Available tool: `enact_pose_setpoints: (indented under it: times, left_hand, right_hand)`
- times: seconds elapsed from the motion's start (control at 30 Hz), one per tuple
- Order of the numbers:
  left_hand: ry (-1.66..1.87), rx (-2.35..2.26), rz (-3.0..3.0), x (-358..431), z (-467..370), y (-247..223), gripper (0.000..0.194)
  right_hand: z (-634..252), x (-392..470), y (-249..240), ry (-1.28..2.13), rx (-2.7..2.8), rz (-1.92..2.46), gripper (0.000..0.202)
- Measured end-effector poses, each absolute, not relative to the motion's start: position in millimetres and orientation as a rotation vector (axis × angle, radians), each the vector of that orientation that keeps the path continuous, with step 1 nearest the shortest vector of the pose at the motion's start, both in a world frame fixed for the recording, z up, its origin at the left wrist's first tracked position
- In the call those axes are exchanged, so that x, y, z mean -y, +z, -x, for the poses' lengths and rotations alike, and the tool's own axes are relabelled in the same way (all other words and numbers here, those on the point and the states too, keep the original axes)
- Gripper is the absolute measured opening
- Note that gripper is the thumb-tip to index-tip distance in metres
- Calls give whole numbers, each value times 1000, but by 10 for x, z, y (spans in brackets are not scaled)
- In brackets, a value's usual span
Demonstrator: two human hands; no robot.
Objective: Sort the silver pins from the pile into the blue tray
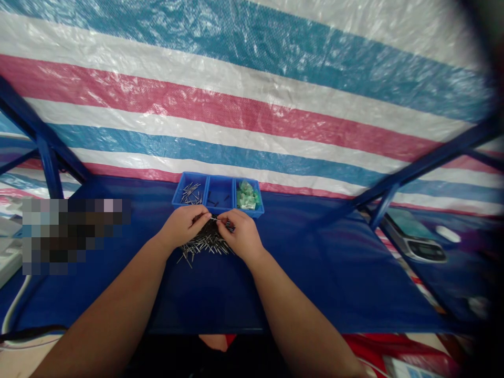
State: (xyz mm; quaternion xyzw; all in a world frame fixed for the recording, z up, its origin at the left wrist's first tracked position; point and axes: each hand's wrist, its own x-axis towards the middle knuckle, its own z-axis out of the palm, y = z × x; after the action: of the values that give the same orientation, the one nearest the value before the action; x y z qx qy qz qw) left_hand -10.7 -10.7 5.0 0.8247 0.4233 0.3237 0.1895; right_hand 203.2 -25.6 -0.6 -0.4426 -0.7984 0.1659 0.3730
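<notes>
My left hand point(184, 227) and my right hand point(244, 235) meet over the blue tabletop, fingertips pinched together. Between them runs a thin silvery metal pin point(213, 219), gripped by both. Under and in front of the fingers lies a loose pile of thin metal pins point(207, 243), partly hidden by my hands. Just beyond stands a blue tray point(233, 211) with three compartments. Its left one holds loose metal pins point(191, 194), the middle one a few small dark pieces point(212, 202), and the right one crumpled green translucent plastic point(247, 196).
Blue metal frame bars point(49, 165) slope down at both sides of the tabletop point(315, 262). A striped plastic sheet point(236, 115) hangs behind. Off to the right sits a digital scale point(423, 249). A white cable point(16, 310) curves at the left, near a blurred-out patch.
</notes>
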Motion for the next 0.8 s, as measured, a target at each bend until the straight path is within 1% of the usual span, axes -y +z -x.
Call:
enact_pose_setpoints:
  times: [0.1, 0.17, 0.23, 0.3, 0.37, 0.57, 0.63, 0.8]
  left_hand:
    - [1110, -1320, -2251, 88, 136, 39, 30]
    - [1322, -1502, -2102, 72, 168, 28, 30]
    - [1453, -1711, -1927, 51, 205, 13, 34]
    - [1446, -1864, -1830, 27, 238, -5, 40]
    - [1384, -1932, -1825, 5, 259, -24, 43]
    - [1340, -1902, -1894, -9, 243, -57, 42]
    - [1323, -1871, -1918, -3, 232, -59, 40]
    - [1287, -1819, -1952, 4, 215, -61, 37]
  right_hand:
    - [-2031, 266, 9, 445, 2005, 1136, 19]
    - [-2028, 279, 30, 475, 2091, 1082, 15]
    - [-2009, 299, 44, 520, 2272, 960, 7]
    - [-1963, 326, 42, 541, 2450, 838, 6]
    - [-1895, 358, 23, 514, 2563, 790, 9]
    - [-1715, 437, -31, 375, 2708, 866, 19]
    - [-1690, 449, -26, 335, 2723, 907, 17]
    - [-1670, 459, 5, 323, 2722, 963, 5]
